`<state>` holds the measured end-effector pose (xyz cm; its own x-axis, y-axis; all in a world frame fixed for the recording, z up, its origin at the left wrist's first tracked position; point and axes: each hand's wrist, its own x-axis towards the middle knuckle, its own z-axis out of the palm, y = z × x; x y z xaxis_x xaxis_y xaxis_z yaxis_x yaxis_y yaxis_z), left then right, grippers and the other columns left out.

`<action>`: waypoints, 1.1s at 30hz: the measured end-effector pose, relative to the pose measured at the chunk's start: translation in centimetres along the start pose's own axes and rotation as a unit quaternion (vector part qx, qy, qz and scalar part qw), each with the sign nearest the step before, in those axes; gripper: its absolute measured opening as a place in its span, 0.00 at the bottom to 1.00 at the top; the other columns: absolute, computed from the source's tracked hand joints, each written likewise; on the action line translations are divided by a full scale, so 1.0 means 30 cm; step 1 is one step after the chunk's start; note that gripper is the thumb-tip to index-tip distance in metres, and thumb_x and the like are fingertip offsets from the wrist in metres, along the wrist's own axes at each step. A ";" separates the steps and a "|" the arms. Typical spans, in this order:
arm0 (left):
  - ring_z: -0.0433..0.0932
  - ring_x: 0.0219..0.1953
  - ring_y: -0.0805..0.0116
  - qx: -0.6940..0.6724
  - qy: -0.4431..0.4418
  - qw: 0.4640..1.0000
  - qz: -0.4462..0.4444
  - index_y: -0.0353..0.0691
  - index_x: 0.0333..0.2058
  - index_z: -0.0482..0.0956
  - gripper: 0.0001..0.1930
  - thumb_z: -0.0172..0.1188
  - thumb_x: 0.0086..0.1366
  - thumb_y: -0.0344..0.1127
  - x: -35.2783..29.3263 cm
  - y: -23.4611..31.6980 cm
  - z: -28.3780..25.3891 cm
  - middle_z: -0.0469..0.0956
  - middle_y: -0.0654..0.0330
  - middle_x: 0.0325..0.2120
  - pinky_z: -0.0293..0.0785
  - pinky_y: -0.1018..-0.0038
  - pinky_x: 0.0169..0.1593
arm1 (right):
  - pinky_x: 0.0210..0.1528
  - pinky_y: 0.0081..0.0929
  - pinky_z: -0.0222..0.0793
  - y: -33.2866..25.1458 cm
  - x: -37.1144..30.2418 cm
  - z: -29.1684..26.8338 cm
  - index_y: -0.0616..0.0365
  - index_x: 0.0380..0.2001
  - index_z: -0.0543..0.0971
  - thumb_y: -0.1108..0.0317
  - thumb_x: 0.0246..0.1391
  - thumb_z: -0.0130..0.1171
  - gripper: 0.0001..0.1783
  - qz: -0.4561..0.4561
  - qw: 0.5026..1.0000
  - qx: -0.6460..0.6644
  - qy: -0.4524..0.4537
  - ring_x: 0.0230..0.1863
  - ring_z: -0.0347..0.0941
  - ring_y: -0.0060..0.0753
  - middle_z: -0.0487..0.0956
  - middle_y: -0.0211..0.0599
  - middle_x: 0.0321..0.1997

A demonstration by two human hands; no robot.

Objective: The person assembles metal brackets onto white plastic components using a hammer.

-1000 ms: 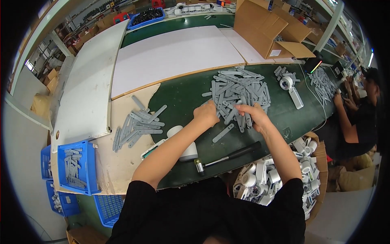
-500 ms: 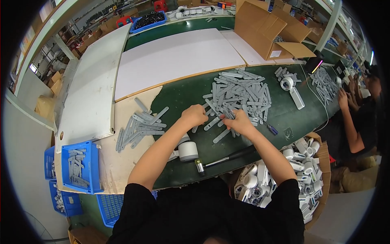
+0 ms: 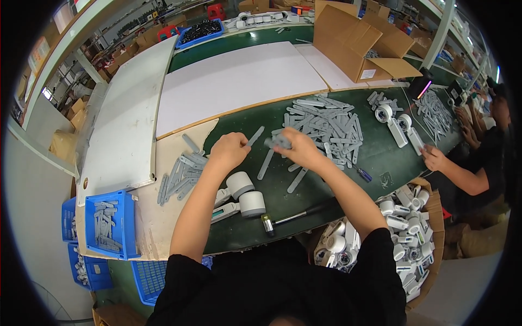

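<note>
Head view: the left hand (image 3: 228, 150) was closed on one grey strip (image 3: 254, 136) that jutted up to the right, and the right hand (image 3: 296, 148), just beside it, gripped a small bunch of grey strips (image 3: 278, 142), both raised over the green table (image 3: 380, 157). A large pile of strips (image 3: 323, 122) lay just beyond the hands, a smaller pile (image 3: 182, 169) on the left, and loose strips under the hands. Nearer lay two white round-headed devices (image 3: 242, 195) and a hammer (image 3: 293, 217); a blue crate (image 3: 109, 224) sat far left, a cardboard box (image 3: 353, 41) far right.
</note>
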<state>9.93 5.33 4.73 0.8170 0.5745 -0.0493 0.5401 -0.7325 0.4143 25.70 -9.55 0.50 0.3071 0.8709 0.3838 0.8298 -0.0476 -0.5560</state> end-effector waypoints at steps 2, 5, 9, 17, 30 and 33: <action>0.77 0.23 0.69 -0.181 0.065 0.980 0.043 0.33 0.28 0.78 0.10 0.61 0.53 0.35 -0.004 0.014 0.015 0.78 0.57 0.20 0.72 0.73 0.30 | 0.31 0.28 0.68 -0.007 0.004 -0.014 0.62 0.33 0.74 0.63 0.50 0.59 0.13 0.167 0.941 0.294 0.014 0.27 0.74 0.28 0.77 0.32 0.28; 0.72 0.18 0.77 -0.336 0.006 0.942 0.021 0.33 0.26 0.77 0.11 0.62 0.54 0.37 -0.017 0.078 0.056 0.76 0.61 0.18 0.66 0.79 0.17 | 0.32 0.23 0.70 -0.042 -0.004 0.008 0.61 0.34 0.75 0.62 0.53 0.58 0.13 0.245 0.774 0.576 0.090 0.28 0.73 0.23 0.78 0.32 0.30; 0.71 0.16 0.78 -0.316 0.031 0.946 0.064 0.32 0.26 0.76 0.11 0.63 0.53 0.36 -0.019 0.151 0.138 0.75 0.61 0.17 0.65 0.79 0.17 | 0.35 0.24 0.71 -0.061 -0.027 -0.004 0.60 0.36 0.73 0.64 0.53 0.57 0.12 0.224 0.775 0.581 0.108 0.31 0.74 0.24 0.78 0.35 0.33; 0.78 0.35 0.52 -0.068 -0.044 0.988 0.135 0.34 0.33 0.74 0.25 0.68 0.45 0.50 -0.119 0.227 0.266 0.78 0.47 0.29 0.75 0.63 0.36 | 0.30 0.25 0.71 0.041 -0.164 -0.127 0.57 0.35 0.71 0.65 0.54 0.55 0.09 0.296 0.799 0.509 0.126 0.28 0.73 0.26 0.77 0.33 0.28; 0.78 0.27 0.52 -0.190 -0.045 0.972 0.132 0.32 0.25 0.78 0.11 0.63 0.44 0.35 -0.023 0.186 0.304 0.78 0.47 0.23 0.74 0.64 0.32 | 0.26 0.29 0.71 0.079 -0.319 -0.059 0.59 0.40 0.70 0.65 0.51 0.59 0.15 0.394 0.668 0.620 0.124 0.24 0.71 0.29 0.73 0.34 0.27; 0.79 0.25 0.56 -0.284 -0.023 0.950 0.127 0.31 0.25 0.77 0.10 0.63 0.47 0.33 -0.027 0.258 0.288 0.78 0.48 0.22 0.73 0.68 0.30 | 0.32 0.32 0.73 0.069 -0.304 -0.033 0.61 0.35 0.74 0.65 0.52 0.59 0.12 0.409 0.633 0.640 0.149 0.29 0.74 0.33 0.77 0.37 0.30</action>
<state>15.20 -3.97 0.11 0.9213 0.3798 0.0833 0.1391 -0.5218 0.8417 25.06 -18.07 -3.42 0.6224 0.6710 -0.4030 -0.6634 0.1790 -0.7265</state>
